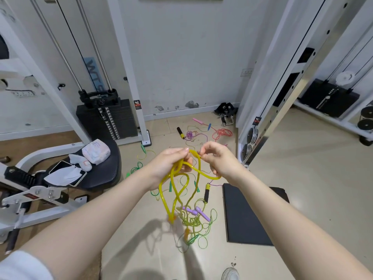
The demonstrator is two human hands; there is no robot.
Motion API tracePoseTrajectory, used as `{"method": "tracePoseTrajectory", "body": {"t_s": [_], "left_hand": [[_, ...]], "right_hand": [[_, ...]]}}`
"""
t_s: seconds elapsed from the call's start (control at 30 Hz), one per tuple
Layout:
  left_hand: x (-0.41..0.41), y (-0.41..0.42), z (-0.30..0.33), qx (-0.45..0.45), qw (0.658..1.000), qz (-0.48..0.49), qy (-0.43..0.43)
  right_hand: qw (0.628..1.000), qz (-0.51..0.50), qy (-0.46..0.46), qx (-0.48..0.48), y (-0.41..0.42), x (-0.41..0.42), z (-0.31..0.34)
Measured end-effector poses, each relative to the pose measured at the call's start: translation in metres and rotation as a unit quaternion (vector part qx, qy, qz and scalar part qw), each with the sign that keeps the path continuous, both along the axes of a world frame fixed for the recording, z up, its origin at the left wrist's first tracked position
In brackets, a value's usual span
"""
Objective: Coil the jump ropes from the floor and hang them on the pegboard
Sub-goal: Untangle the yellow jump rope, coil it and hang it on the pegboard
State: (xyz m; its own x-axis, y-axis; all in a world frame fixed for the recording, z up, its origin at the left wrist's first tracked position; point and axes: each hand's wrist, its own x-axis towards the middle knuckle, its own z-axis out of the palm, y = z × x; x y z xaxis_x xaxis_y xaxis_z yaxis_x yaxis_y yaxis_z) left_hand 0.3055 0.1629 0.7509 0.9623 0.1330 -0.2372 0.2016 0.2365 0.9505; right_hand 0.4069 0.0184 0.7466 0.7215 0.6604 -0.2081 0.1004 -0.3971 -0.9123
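Note:
A thick yellow jump rope (177,190) hangs in several loops above the floor, its orange handles low near the tiles. My left hand (171,161) grips the gathered loops at their top. My right hand (217,156) pinches a strand of the same rope just right of the left hand, and a loop sags below it. Other ropes lie on the floor: a thin green one with purple handles (196,212), a red one with a pink handle (222,133), a purple one (189,135), and a black-and-yellow handle (206,191). No pegboard is in view.
A weight stack machine (107,120) stands at the back left. A black bench seat (105,174) holds a phone, a mask and a tissue pack. A dark mat (246,215) lies on the floor at right. White rack uprights (268,93) rise on the right.

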Motion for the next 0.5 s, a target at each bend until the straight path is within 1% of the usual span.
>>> {"method": "tracePoseTrajectory", "body": {"t_s": [0.07, 0.1, 0.17, 0.2, 0.27, 0.33, 0.4, 0.47, 0.5], "left_hand": [[-0.002, 0.002, -0.002, 0.043, 0.998, -0.028, 0.036], [-0.002, 0.003, -0.003, 0.065, 0.996, -0.039, 0.049], [-0.003, 0.003, -0.005, 0.093, 0.992, -0.058, 0.059], [-0.004, 0.003, -0.005, 0.102, 0.991, -0.062, 0.06], [-0.006, 0.006, -0.005, 0.121, 0.989, -0.059, 0.06], [-0.007, 0.009, -0.004, 0.12, 0.99, -0.045, 0.06], [-0.008, 0.009, -0.004, 0.077, 0.995, -0.036, 0.054], [-0.008, 0.004, -0.002, 0.044, 0.997, -0.051, 0.045], [-0.008, 0.002, -0.002, 0.042, 0.996, -0.062, 0.045]], "right_hand": [[0.989, 0.031, -0.116, -0.092, 0.001, 0.002, -0.003], [0.978, 0.042, -0.165, -0.12, 0.003, 0.003, -0.004], [0.955, 0.072, -0.244, -0.152, 0.008, 0.004, -0.01], [0.946, 0.091, -0.263, -0.165, 0.01, 0.004, -0.013], [0.945, 0.129, -0.245, -0.174, 0.011, 0.003, -0.017], [0.954, 0.155, -0.192, -0.171, 0.01, -0.001, -0.019], [0.957, 0.142, -0.181, -0.174, 0.013, -0.006, -0.022], [0.957, 0.105, -0.21, -0.168, 0.017, -0.011, -0.026], [0.958, 0.089, -0.219, -0.165, 0.02, -0.014, -0.027]]}}
